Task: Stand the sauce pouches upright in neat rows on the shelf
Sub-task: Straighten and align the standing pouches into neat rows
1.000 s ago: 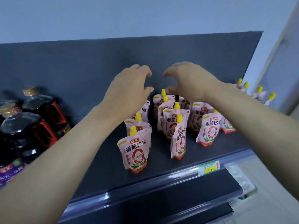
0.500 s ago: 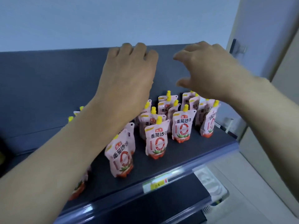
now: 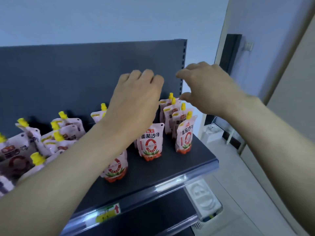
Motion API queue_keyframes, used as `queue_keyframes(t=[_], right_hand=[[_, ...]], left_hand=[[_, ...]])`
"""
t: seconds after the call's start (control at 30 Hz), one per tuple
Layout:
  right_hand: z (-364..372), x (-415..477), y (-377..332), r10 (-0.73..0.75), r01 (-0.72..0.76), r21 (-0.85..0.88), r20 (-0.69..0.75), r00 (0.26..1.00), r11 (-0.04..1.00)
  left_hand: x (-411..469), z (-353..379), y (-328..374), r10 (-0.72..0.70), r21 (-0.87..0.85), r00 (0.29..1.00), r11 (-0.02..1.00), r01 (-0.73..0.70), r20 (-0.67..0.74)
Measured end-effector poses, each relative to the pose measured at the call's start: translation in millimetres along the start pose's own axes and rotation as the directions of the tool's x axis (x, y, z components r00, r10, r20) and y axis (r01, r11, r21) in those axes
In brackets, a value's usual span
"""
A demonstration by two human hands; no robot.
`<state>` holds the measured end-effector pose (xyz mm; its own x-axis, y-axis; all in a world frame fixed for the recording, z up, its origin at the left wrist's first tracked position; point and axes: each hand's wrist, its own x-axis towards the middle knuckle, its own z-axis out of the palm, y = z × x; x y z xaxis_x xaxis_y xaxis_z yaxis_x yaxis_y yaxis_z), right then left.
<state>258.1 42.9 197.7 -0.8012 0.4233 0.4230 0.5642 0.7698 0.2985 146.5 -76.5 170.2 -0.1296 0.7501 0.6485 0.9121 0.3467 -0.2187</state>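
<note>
Pink sauce pouches with yellow caps stand on the dark shelf (image 3: 196, 155). A row of upright pouches (image 3: 185, 133) runs back at the right end. Another upright pouch (image 3: 150, 142) stands beside it, and one more (image 3: 115, 167) sits partly behind my left forearm. At the left, a loose cluster of pouches (image 3: 59, 137) leans at mixed angles. My left hand (image 3: 134, 99) hovers above the middle pouches, fingers curled, holding nothing. My right hand (image 3: 209, 87) hovers over the back of the right row, fingers apart and empty.
The shelf's front rail carries a yellow price label (image 3: 107, 213). A lower shelf (image 3: 153, 223) shows below. The dark back panel (image 3: 68, 74) closes the rear. Right of the shelf end, a white object (image 3: 202, 198) lies on the pale floor, near a wall and door frame.
The view has swung to the right, so the shelf's right end and the floor now show. Both hands stay raised and empty above the pouches, having shifted rightwards along the shelf.
</note>
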Motion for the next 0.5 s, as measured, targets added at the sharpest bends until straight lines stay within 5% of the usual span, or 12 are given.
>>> queue_keyframes(t=[0.5], right_hand=[[88.9,33.5,59.6,0.002,-0.003,0.007,0.1,0.995,1.0]], left_hand=[[58.1,94.6,35.2,0.044,-0.17,0.997,0.985,-0.032,0.069]])
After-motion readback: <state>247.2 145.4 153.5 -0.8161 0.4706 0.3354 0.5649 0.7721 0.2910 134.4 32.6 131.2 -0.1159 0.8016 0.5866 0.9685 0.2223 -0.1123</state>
